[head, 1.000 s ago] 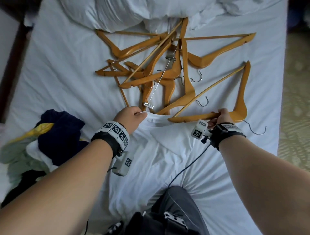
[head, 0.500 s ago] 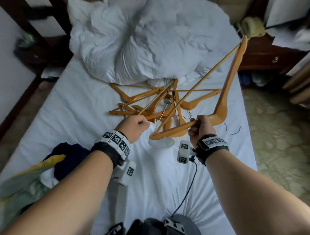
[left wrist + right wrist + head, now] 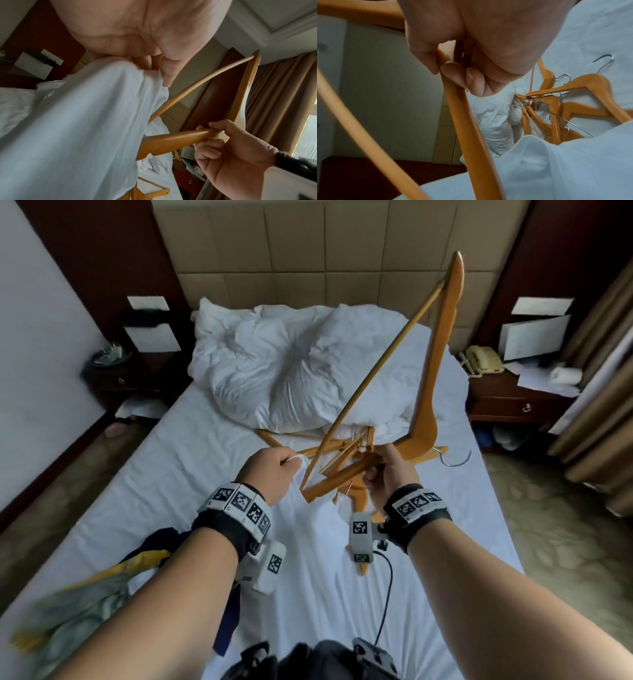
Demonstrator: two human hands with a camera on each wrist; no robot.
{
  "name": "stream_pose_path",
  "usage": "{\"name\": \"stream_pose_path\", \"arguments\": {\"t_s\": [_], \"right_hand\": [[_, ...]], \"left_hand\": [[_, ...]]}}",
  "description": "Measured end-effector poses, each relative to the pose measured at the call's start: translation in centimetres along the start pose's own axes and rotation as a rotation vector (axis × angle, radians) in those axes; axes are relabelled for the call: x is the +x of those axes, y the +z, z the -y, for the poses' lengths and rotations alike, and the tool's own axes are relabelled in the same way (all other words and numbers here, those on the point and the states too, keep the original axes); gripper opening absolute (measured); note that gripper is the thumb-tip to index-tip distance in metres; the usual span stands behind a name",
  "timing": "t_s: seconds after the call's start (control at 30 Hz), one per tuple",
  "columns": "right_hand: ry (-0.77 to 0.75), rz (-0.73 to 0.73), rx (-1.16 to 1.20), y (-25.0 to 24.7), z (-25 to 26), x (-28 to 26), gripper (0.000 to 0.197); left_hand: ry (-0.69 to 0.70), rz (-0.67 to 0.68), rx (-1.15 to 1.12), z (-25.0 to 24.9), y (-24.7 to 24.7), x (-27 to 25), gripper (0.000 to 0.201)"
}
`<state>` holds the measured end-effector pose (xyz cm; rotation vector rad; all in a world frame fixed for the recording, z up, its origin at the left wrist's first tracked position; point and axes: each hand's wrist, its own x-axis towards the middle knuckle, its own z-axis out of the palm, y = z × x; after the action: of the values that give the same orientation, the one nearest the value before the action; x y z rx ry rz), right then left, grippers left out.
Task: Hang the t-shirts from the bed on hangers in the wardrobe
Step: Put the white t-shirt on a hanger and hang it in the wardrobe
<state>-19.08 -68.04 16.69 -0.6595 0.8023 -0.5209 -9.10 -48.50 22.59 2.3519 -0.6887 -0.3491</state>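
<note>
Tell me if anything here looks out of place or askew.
The spare orange wooden hangers lie in a crossed, tangled heap on the white bed sheet below the pillows, hooks pointing different ways. At the bed's left edge, dark and yellow-green clothes sit crumpled.

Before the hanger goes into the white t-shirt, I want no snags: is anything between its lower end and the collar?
Nothing visible. The right hand grips the wooden hanger, its lower end right beside the white t-shirt collar the left hand pinches. The other hangers lie on the bed behind.

Dim daylight, blurred (wide-angle) edges
</note>
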Motion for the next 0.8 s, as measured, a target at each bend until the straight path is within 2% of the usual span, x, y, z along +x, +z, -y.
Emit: {"name": "stream_pose_path", "arguments": {"t_s": [0.17,0.33,0.47,0.57,0.8], "right_hand": [[-0.007,0.074,-0.113,2.1,-0.4,-1.6,0.016],[-0.054,0.122,-0.244,3.2,-1.9,-1.5,0.007],[-0.103,0.163,-0.375,2.8,-2.8,-1.2,0.013],[-0.157,0.139,-0.556,1.8,-3.6,-0.7,0.013],[-0.171,0.022,-0.87,-1.7,-4.1,0.2,0.023]], "left_hand": [[0.017,-0.009,-0.127,0.3,-1.5,-1.1,0.026],[-0.012,-0.035,-0.241,0.8,-2.4,-1.4,0.022],[-0.029,-0.05,-0.275,0.7,-2.5,-1.5,0.02],[-0.039,-0.07,-0.338,0.6,-2.4,-1.4,0.019],[-0.124,-0.084,-0.417,1.2,-0.7,-1.1,0.026]]}}
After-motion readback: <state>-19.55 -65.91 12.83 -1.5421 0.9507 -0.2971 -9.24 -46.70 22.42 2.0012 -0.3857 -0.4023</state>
